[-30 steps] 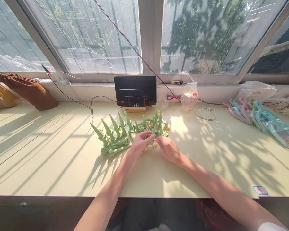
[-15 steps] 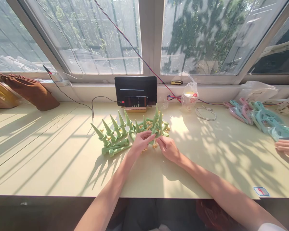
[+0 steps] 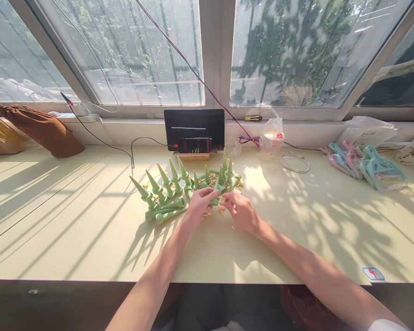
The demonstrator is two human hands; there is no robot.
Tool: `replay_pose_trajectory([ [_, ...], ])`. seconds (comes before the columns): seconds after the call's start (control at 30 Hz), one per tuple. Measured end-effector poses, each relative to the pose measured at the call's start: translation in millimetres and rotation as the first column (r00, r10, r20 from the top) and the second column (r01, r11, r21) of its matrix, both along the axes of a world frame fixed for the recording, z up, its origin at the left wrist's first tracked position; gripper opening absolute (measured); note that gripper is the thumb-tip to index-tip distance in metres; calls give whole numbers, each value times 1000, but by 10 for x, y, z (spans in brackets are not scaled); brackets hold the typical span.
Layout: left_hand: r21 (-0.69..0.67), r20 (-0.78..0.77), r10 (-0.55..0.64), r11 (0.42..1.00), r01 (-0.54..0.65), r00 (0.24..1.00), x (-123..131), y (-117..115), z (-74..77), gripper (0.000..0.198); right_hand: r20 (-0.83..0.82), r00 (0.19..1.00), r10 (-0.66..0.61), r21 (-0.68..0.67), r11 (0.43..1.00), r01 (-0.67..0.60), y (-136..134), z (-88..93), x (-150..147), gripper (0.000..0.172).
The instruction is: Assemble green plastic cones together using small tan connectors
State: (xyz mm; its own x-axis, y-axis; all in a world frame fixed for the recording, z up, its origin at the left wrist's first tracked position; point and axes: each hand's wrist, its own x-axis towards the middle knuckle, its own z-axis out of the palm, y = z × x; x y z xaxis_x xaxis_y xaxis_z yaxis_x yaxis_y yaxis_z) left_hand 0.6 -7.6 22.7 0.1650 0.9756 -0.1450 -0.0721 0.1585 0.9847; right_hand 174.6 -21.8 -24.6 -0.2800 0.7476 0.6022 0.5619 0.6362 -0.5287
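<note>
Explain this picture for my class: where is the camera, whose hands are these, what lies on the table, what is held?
There is no machine: a person wears one camera on the head, looking forward and down at their own bare hands. The left hand holds a green cone piece. The right hand touches that piece too, though what it pinches is too small to tell. On the pale table stands a row of green cones, with a heap of green and small yellow parts behind the hands. A dark screen stands at the back, and pastel clips lie far right.
</note>
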Motion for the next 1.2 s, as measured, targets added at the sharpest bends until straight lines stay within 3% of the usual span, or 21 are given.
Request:
replay_pose_trajectory([
  [0.23,17,-10,-48,999,48,999,-3,-21,6,39,52,998,-20,50,999,18,-43,39,13,19],
  [0.57,68,-63,-158,984,162,986,21,-81,83,39,-86,996,-37,-31,999,35,-65,60,-17,35],
  [1.03,112,-112,-185,974,197,976,34,-81,36,41,-202,979,-36,-162,987,3,-74,100,-29,43],
  [1.2,81,-105,-129,987,138,986,27,-80,61,41,-208,976,-59,-165,986,24,-77,134,-45,40],
])
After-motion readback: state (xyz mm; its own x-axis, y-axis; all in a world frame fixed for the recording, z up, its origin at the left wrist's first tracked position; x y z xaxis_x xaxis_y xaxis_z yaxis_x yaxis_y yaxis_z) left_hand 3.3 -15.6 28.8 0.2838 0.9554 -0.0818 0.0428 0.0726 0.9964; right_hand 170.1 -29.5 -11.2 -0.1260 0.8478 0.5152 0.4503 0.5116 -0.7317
